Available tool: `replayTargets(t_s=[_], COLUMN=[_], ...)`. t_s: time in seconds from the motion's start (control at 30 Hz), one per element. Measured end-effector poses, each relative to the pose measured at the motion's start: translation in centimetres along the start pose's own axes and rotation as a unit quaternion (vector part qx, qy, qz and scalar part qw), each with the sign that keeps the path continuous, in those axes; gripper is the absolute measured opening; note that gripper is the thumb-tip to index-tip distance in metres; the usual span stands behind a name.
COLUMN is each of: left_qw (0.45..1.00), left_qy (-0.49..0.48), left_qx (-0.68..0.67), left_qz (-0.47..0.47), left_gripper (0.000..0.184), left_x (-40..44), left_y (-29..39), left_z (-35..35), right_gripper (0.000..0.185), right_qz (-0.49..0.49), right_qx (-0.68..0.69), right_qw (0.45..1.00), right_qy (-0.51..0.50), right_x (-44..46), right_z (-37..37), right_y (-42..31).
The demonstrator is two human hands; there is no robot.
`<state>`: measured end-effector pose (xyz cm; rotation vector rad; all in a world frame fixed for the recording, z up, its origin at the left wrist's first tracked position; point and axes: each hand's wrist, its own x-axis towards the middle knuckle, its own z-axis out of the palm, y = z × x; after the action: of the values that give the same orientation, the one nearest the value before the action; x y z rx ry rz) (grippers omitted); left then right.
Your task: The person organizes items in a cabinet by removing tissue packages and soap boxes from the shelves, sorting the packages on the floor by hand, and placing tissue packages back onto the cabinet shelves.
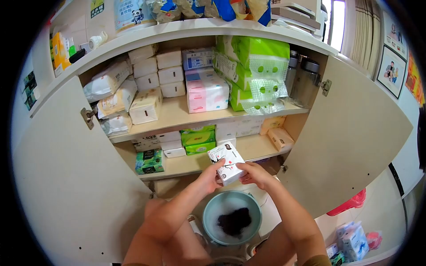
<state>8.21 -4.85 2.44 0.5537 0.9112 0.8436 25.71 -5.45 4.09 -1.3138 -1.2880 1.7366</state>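
A white tissue pack with dark branches and red dots printed on it is held between my two hands, in front of the lower shelf. My left hand grips its left side, thumb on top. On its right side my right hand is closed round the edge. Below the pack, a light blue bucket stands on the floor between my legs, with sudsy water and a dark cloth in it. Green packs and a dark green floral pack lie on the lower shelf behind.
Open cabinet doors flank me, left and right. The upper shelf holds stacked tissue packs, large green packages and glass bottles. A red bag and blue-white packs sit on the floor at right.
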Motion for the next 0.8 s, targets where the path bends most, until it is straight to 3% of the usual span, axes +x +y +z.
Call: replayTargets(t_s=[0.07,0.13,0.37,0.57,0.63,0.8], left_qw=[1.0,0.998,0.998,0.993,0.997,0.997], left_qy=[-0.001,-0.005,0.045,0.106,0.077,0.061], left_qx=[0.0,-0.048,-0.022,0.048,0.004,-0.052], left_qz=[-0.016,0.025,0.034,0.03,0.015,0.016], left_gripper=[0.035,0.035,0.039,0.031,0.026,0.029], left_x=[0.5,0.9,0.2,-0.5,0.2,1.2], left_y=[-0.4,-0.5,-0.2,0.3,0.0,-1.0], left_z=[-0.8,-1.6,-2.5,-1.7,-1.8,-0.3], right_gripper=[0.052,0.052,0.052,0.042,0.039,0.04], right_qz=[0.0,-0.005,0.011,0.008,0.003,0.008], right_qx=[-0.014,-0.018,-0.007,0.048,0.108,0.102], right_qw=[1.0,1.0,1.0,0.997,0.99,0.989], right_qy=[0.003,-0.008,-0.023,0.063,0.092,0.106], right_x=[0.1,0.3,0.7,1.3,1.8,1.6], right_z=[0.0,0.1,0.7,-0.3,-1.2,-2.5], right_y=[0.1,0.3,0.4,0.8,1.3,1.5])
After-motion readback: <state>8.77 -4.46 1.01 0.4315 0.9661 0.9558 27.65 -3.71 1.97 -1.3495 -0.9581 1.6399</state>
